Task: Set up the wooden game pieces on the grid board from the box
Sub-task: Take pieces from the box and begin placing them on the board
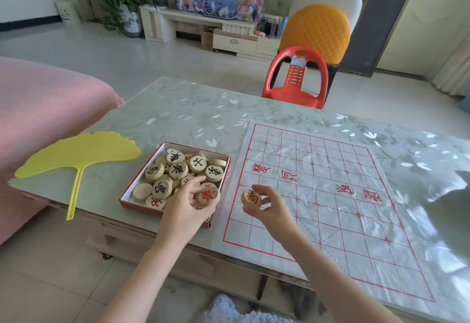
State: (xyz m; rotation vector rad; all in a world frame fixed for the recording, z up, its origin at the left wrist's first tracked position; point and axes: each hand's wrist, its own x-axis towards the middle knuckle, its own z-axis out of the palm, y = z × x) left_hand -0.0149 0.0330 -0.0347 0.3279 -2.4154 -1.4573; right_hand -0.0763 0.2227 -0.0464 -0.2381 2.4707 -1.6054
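Living room, low table (178, 109) under a green leaf-print cover, pink sofa edge to the left, red plastic chair (296, 81) at the far side. Yellow ginkgo-leaf fan (76, 154) lies left of the box (175, 177).

Box is open and sits just left of the xiangqi board sheet (330, 195); it is heaped with round wooden pieces, black and red characters, some face down. Board grid looks bare, no piece set on it yet, so setup is only starting.

Left hand (187, 208) is inside the near right corner of the box, fingers curled around a red-character piece (209, 195), partly lifted from the pile as far as I can tell. Right hand (269, 205) pinches another red-character piece (251, 197) between thumb and fingertips, held up on edge, face toward the camera, just over the board's left margin.

Key relation: board lies to the right of both hands, right hand is nearer and already over it. Pieces are discs, no long axis; likely needs tipping flat onto an intersection near the person's edge.
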